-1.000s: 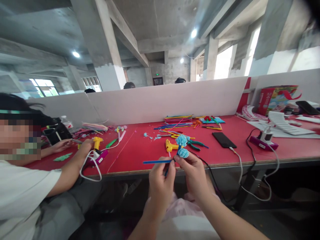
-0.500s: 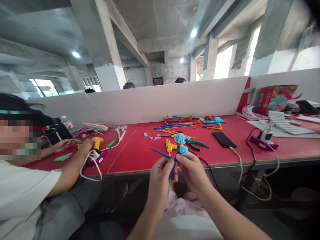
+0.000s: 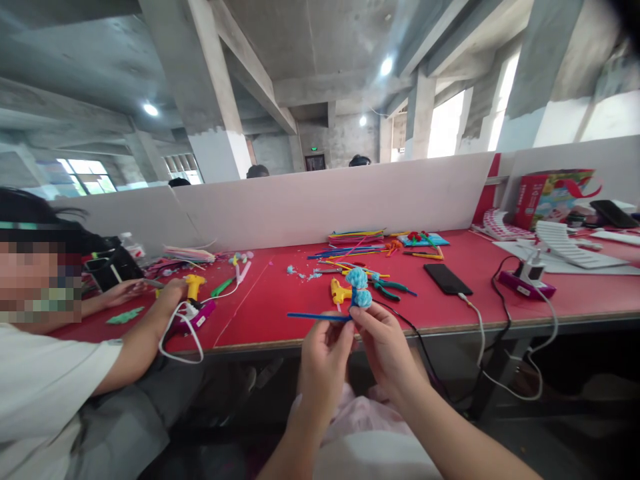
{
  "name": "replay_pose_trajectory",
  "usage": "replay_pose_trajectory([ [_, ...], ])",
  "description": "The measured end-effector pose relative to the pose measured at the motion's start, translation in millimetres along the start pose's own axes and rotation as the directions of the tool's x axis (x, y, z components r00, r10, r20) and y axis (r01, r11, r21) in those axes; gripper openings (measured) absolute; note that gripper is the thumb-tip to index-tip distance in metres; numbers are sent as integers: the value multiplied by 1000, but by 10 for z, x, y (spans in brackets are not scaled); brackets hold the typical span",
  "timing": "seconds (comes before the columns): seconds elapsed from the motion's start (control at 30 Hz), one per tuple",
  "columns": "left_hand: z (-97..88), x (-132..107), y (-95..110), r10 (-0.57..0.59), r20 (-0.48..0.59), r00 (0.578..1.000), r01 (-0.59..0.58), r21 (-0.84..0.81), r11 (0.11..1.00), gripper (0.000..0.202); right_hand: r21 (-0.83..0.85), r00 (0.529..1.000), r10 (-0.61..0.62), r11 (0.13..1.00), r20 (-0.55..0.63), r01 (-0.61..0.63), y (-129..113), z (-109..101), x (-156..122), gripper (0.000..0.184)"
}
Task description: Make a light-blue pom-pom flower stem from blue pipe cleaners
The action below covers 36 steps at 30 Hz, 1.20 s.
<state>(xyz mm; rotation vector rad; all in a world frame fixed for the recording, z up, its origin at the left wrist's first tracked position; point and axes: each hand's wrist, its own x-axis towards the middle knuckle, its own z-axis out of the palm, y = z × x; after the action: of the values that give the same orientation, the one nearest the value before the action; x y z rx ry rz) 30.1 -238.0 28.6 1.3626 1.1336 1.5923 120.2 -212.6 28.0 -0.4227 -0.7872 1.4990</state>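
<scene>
Over the table's front edge, my left hand point(image 3: 324, 357) pinches a dark blue pipe cleaner point(image 3: 313, 317) between thumb and fingers. Its free end sticks out to the left, almost level. My right hand point(image 3: 386, 341) grips the same piece close to two light blue fluffy balls point(image 3: 358, 279), which stand one above the other at its top. The fingertips of both hands meet just below the balls and hide the join. Behind them lie a yellow glue gun point(image 3: 341, 291) and teal-handled pliers point(image 3: 393, 287).
Coloured pipe cleaners point(image 3: 356, 238) are heaped by the white partition point(image 3: 325, 203). A black phone point(image 3: 447, 279) and a purple power strip point(image 3: 528, 285) with cables lie rightward on the red table point(image 3: 270, 300). At left, a co-worker's arm point(image 3: 133, 347) reaches near another yellow glue gun point(image 3: 195, 287).
The pipe cleaner's free end has swung down from a slant to nearly level. Its other end, which hung below my hands, no longer shows. The fluffy balls have shifted slightly left.
</scene>
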Motion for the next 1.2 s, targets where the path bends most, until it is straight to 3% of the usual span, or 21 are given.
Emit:
replay_pose_trajectory([
  [0.1,3,22,31,-55,28,998,57,-79,995,16,-7,999,7,1000,47,-6,-4,-27,-4,12],
  [0.23,-17,54,44,-229,183,956,279,-327,903,22,-28,984,93,996,150,-90,-8,-62,2,18],
  [0.3,-26,53,52,-247,180,952,295,-336,894,23,-31,980,107,994,168,-104,-2,-58,7,21],
  [0.37,-37,42,55,-153,81,985,166,-203,965,22,-34,988,70,997,138,-66,16,-43,9,23],
  [0.43,-52,31,38,39,-10,999,-39,34,999,19,-62,997,15,998,71,-10,44,-28,8,21],
  [0.5,-70,31,-9,251,-20,968,-236,279,931,14,-112,999,-39,993,-3,39,74,-25,3,18],
  [0.6,-94,47,-113,469,79,879,-437,523,732,14,-164,990,-114,982,-88,98,98,-42,-11,17],
  [0.7,-107,57,-178,532,163,831,-512,600,615,15,-187,985,-135,976,-108,114,85,-54,-32,18],
  [0.77,-105,46,-161,526,169,833,-519,565,641,15,-210,984,-148,970,-104,123,65,-48,-45,20],
  [0.87,-83,10,-52,414,115,903,-422,429,799,11,-195,984,-161,970,-81,143,42,-26,-60,20],
  [0.93,-65,-8,39,261,76,962,-271,297,915,11,-143,988,-146,980,-43,139,38,-14,-66,19],
  [1.0,-55,-7,109,95,61,994,-102,124,987,16,-93,992,-122,988,11,123,35,-8,-70,19],
  [1.1,-70,34,149,-119,106,987,135,-162,977,22,-84,994,-81,993,72,87,15,-4,-77,18],
  [1.2,-108,86,147,-263,230,937,327,-315,891,21,-94,992,-46,994,116,57,-22,-4,-79,18],
])
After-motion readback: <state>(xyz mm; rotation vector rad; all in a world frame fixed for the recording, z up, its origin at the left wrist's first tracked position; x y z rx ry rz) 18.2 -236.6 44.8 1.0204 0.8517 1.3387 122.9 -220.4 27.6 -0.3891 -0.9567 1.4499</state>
